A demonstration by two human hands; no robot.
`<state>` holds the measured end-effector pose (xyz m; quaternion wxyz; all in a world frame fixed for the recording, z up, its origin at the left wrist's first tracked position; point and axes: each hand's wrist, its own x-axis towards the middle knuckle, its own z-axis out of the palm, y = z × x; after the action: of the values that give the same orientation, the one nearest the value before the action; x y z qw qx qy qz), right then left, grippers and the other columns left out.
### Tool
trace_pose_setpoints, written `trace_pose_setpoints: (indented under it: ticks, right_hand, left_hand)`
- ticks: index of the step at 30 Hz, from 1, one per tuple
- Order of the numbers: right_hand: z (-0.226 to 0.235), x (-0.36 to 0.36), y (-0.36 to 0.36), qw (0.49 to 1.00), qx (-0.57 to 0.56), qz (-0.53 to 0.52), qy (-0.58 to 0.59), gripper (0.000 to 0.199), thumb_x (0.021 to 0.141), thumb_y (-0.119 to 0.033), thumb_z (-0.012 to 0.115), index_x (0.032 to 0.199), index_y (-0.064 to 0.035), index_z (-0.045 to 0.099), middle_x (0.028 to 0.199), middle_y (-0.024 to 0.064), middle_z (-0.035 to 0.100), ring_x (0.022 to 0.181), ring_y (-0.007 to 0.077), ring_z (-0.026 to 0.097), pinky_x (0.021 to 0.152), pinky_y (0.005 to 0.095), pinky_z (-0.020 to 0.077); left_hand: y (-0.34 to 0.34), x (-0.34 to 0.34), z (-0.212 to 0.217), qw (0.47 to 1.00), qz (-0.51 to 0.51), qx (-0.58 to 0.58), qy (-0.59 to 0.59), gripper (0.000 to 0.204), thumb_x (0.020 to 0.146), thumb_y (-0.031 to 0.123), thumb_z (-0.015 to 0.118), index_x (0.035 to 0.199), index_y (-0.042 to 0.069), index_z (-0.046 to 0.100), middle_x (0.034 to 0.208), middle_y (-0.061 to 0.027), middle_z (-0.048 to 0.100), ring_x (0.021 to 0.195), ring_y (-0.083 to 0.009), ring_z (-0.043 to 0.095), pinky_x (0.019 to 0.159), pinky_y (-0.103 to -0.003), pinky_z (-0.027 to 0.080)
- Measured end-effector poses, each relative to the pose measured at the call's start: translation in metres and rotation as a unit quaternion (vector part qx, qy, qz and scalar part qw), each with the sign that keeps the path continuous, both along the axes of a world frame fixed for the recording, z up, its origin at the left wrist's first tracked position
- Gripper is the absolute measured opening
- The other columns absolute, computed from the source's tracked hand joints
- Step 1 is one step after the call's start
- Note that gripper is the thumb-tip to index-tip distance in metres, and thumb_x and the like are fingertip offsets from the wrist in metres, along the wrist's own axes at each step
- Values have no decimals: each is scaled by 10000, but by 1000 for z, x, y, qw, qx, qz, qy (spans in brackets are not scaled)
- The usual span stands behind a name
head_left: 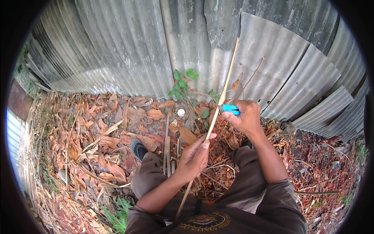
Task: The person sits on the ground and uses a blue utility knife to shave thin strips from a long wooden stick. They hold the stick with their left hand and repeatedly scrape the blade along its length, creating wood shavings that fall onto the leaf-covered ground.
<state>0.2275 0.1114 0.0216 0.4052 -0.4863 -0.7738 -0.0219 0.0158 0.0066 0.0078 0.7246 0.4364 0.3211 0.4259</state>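
Note:
A long, thin, pale wooden stick (228, 74) runs slantwise from near my body up toward the metal fence. My left hand (193, 158) is closed round its lower half, with the thumb lying along it. In my right hand (247, 116), fingers wrapped round it, is a small cutter with a bright blue handle (230, 109). The cutter's dark end meets the stick above my left hand, where the wood looks lighter and rougher. Its blade is too small to make out.
A corrugated metal fence (128, 46) stands ahead, with overlapping sheets at the right. Dry brown leaves (117, 171) and loose strips cover the ground. A green plant (181, 84) grows at the fence's foot. Thin sticks (167, 148) lie between my feet.

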Motion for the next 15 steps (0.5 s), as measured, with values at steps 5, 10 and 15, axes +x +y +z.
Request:
trace_pose_setpoints:
  ticks: [5,10,15]
  right_hand:
    - [-1,2,1,1000,20,-2,-4,653,721,-690,648,517,-79,539,432,87,459,398,300,511,422,405,407]
    - [0,2,2,1000,21,2,12,649,721,-685,650,520,-78,538,432,86,460,398,301,513,425,403,408]
    - [2,0,-1,1000,6,-17,-1,643,707,-683,663,516,-82,544,437,81,472,399,292,516,426,397,410]
  left_hand:
    - [0,0,1,999,-7,27,21,437,1043,300,366,1396,44,397,556,44,333,399,-22,268,385,-183,267]
    - [1,-1,-2,999,-2,27,26,438,1041,304,373,1392,45,406,558,46,340,404,-20,274,376,-180,266]
    - [-2,-2,1,998,8,32,58,419,1034,232,410,1387,7,417,655,72,407,522,5,368,487,-177,322]
